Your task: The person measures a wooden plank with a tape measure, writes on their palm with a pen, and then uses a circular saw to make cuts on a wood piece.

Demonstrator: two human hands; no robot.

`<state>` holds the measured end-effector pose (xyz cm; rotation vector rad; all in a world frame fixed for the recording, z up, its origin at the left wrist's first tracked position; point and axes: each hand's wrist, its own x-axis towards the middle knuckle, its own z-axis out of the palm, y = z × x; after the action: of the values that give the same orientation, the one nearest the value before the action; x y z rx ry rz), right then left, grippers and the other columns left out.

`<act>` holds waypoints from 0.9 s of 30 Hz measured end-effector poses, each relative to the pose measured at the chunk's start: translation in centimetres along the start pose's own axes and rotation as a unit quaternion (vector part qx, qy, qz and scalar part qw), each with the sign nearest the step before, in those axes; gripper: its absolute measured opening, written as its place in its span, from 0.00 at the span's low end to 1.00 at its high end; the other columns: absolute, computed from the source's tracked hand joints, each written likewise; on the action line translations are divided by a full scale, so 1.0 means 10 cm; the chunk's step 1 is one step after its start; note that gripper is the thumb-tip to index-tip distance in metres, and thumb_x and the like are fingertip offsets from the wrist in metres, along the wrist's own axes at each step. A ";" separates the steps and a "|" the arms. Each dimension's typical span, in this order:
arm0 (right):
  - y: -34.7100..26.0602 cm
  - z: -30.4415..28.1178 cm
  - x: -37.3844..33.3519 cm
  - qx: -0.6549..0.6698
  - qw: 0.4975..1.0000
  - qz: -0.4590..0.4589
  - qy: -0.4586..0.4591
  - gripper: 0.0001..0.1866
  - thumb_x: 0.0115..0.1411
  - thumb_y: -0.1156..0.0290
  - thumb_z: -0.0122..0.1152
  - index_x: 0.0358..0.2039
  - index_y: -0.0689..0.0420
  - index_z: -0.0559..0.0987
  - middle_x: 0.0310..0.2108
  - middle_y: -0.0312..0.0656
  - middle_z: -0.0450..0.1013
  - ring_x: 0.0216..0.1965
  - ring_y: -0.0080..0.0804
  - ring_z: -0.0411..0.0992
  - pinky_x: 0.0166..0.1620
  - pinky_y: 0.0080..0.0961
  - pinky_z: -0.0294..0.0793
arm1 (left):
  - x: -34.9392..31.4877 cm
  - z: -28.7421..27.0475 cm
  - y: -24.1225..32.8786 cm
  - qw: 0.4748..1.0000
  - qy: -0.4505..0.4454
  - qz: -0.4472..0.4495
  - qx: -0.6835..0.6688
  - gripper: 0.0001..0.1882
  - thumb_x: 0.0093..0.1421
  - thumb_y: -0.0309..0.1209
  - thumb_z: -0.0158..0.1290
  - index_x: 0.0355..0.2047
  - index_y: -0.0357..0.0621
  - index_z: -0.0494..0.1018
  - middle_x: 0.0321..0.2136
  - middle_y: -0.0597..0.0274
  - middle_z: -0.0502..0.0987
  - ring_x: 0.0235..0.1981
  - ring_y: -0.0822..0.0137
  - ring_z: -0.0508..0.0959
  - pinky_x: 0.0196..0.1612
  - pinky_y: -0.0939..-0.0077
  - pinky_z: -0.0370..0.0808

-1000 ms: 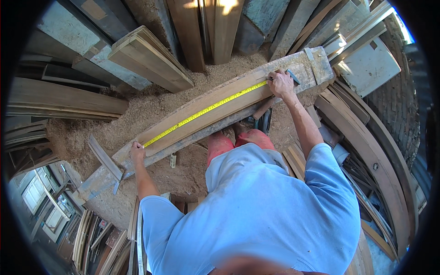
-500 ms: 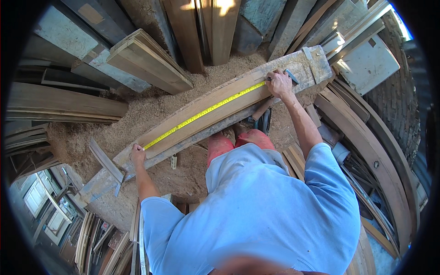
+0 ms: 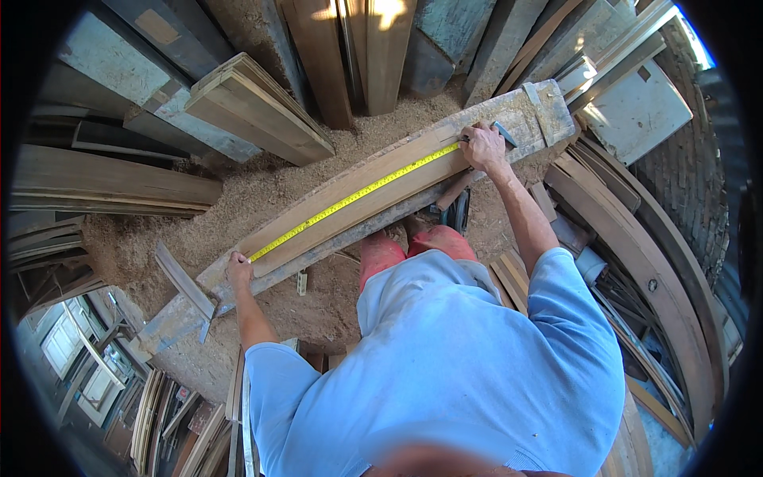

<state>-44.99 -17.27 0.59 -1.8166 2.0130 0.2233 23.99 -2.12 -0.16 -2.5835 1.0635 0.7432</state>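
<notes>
A yellow tape measure (image 3: 358, 196) is stretched along a long pale wooden board (image 3: 389, 184), which lies slantwise on a worn, narrow workbench (image 3: 520, 119). My left hand (image 3: 239, 269) pinches the tape's near-left end at the board's left end. Toward the far right, my right hand (image 3: 483, 148) is closed over the other end of the tape, knuckles up, resting on the board. A dark piece with a blue edge (image 3: 504, 133) juts out beside that hand; its kind is hard to make out, and my fingers partly cover it.
A short wooden strip (image 3: 184, 280) lies across the bench's left end. Stacked planks (image 3: 258, 111) lean beyond the bench, over sawdust-covered ground (image 3: 318, 306). To the right are long curved-looking boards (image 3: 636, 262) and a whitish panel (image 3: 644, 115). More timber (image 3: 159, 413) stands at lower left.
</notes>
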 end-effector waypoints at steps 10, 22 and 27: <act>0.01 0.01 0.00 -0.001 1.000 -0.006 -0.005 0.18 0.54 0.57 0.66 0.45 0.46 0.83 0.49 0.47 0.74 0.52 0.56 0.71 0.51 0.49 0.73 | -0.21 -0.12 0.16 0.998 0.027 0.019 0.055 0.06 0.58 0.29 0.59 0.30 0.48 0.71 0.28 0.57 0.79 0.35 0.54 0.79 0.42 0.55 0.73; -0.70 0.12 -0.52 0.029 0.993 -0.113 0.006 0.18 0.52 0.58 0.69 0.42 0.52 0.83 0.45 0.49 0.77 0.47 0.54 0.72 0.50 0.46 0.72 | -1.51 0.74 1.85 0.921 0.042 0.385 -0.033 0.03 0.56 0.27 0.52 0.29 0.45 0.76 0.32 0.51 0.80 0.35 0.46 0.80 0.44 0.47 0.72; -1.17 0.23 -0.61 0.034 0.987 -0.160 -0.002 0.18 0.51 0.59 0.69 0.42 0.52 0.83 0.46 0.47 0.76 0.48 0.54 0.71 0.50 0.47 0.72 | -2.06 1.08 2.59 0.896 0.018 0.407 -0.176 0.15 0.54 0.33 0.63 0.40 0.46 0.73 0.46 0.49 0.76 0.51 0.47 0.72 0.55 0.48 0.66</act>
<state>-32.76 -12.45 2.85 -2.0572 1.6725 0.0617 -10.76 -3.85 1.08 -2.3493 2.2541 1.1454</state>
